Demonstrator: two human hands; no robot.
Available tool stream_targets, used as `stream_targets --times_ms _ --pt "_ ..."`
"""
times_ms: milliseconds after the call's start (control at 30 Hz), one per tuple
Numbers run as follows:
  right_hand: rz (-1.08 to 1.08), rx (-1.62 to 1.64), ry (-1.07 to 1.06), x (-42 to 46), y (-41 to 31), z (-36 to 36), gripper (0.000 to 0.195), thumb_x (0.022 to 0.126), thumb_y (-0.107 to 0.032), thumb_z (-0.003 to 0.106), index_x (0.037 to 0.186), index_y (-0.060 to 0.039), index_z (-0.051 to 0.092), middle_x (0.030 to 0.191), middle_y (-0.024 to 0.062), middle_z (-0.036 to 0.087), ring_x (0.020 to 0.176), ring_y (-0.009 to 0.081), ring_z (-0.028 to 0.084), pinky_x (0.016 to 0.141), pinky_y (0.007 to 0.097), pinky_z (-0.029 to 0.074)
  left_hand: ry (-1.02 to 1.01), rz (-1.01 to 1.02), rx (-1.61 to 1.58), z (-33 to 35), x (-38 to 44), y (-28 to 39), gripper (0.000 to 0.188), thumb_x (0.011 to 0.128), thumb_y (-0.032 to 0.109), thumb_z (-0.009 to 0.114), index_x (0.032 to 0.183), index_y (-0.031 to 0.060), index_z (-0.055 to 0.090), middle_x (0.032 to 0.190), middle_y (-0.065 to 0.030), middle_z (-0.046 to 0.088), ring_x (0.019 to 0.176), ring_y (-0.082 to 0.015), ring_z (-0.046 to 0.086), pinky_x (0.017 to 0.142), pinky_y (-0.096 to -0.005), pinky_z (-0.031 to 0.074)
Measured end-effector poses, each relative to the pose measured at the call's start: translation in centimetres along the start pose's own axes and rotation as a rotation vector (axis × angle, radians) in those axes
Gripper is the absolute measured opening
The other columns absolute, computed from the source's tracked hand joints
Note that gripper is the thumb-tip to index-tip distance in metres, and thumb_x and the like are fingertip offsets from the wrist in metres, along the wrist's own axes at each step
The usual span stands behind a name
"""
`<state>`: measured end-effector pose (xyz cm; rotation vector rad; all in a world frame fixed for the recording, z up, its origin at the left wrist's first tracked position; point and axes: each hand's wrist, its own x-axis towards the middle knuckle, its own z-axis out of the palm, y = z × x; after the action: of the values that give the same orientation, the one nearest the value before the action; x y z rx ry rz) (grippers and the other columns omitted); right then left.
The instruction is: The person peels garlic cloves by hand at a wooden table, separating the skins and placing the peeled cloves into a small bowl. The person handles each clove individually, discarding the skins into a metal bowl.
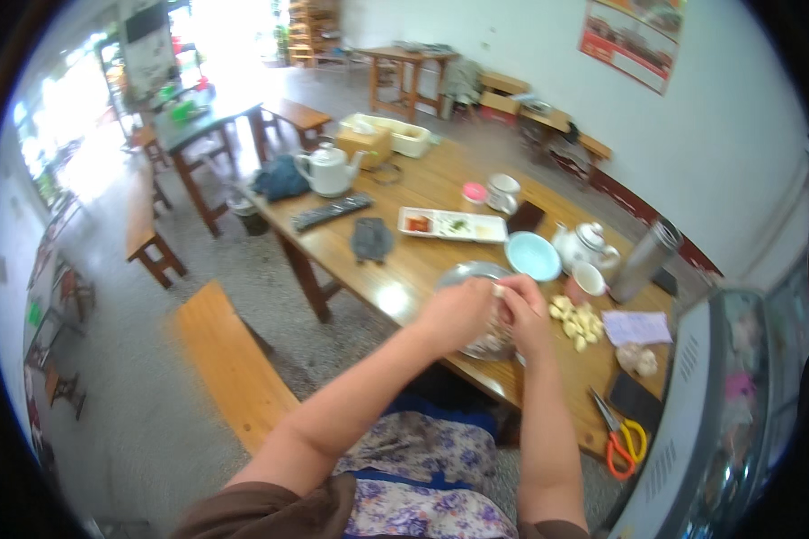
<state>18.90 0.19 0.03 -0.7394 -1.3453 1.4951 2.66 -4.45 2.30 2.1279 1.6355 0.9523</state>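
Observation:
My left hand (pixel 460 311) and my right hand (pixel 526 310) meet above a round metal bowl (pixel 453 275) near the table's front edge. Between their fingertips is a small whitish garlic clove (pixel 498 290), partly covered by the fingers. Pale skins lie in the bowl under my hands. Right of my right hand, peeled garlic cloves (pixel 580 322) form a loose pile on the wooden table. Farther right lies a garlic bulb (pixel 637 359), below a piece of purplish paper (pixel 637 327). Scissors with red and yellow handles (pixel 620 431) rest at the table's right corner.
Beyond the bowl stand a light blue bowl (pixel 533 256), a white sectioned dish (pixel 453 225), a teapot (pixel 583 246), a pinkish cup (pixel 585 283) and a steel flask (pixel 647 259). A glass-fronted cabinet (pixel 687 404) borders the right side. A wooden bench (pixel 232 364) stands at the left.

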Motion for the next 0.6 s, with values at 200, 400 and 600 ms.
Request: stream_targets --times_ms 200,400,600 --pt "-0.109 -0.241 0.091 0.1 1.4 0.0 0.014 0.103 -0.021 0.052 0.102 -0.0084 0.058 0.074 -0.0041 0.050 0.062 0.0047 0.044 0.053 0.0223 0.036 0.044 -0.059 -0.038 0.7 -0.1 1.7 0.030 0.100 0.027 0.047 0.099 -0.0010 0.055 0.090 -0.0271 0.068 0.080 -0.0468 0.066 0.074 -0.0547 0.053" --pt "-0.312 -0.412 0.116 0.1 2.3 0.2 0.022 0.105 -0.024 0.051 0.097 -0.0040 0.056 0.083 0.0025 0.056 0.079 0.0123 0.052 0.072 0.0294 0.045 -0.004 -0.146 -0.203 1.2 -0.6 2.0 0.035 0.101 0.028 0.043 0.098 -0.0049 0.054 0.093 -0.0324 0.065 0.091 -0.0493 0.064 0.081 -0.0544 0.050" --pt "-0.345 -0.542 0.055 -0.2 2.2 -0.3 0.017 0.103 -0.018 0.054 0.094 -0.0037 0.054 0.083 0.0037 0.056 0.076 0.0126 0.052 0.068 0.0285 0.044 -0.096 -0.142 -0.359 1.6 -0.5 0.9 0.035 0.100 0.024 0.041 0.102 -0.0075 0.056 0.098 -0.0343 0.064 0.096 -0.0494 0.062 0.085 -0.0508 0.048"
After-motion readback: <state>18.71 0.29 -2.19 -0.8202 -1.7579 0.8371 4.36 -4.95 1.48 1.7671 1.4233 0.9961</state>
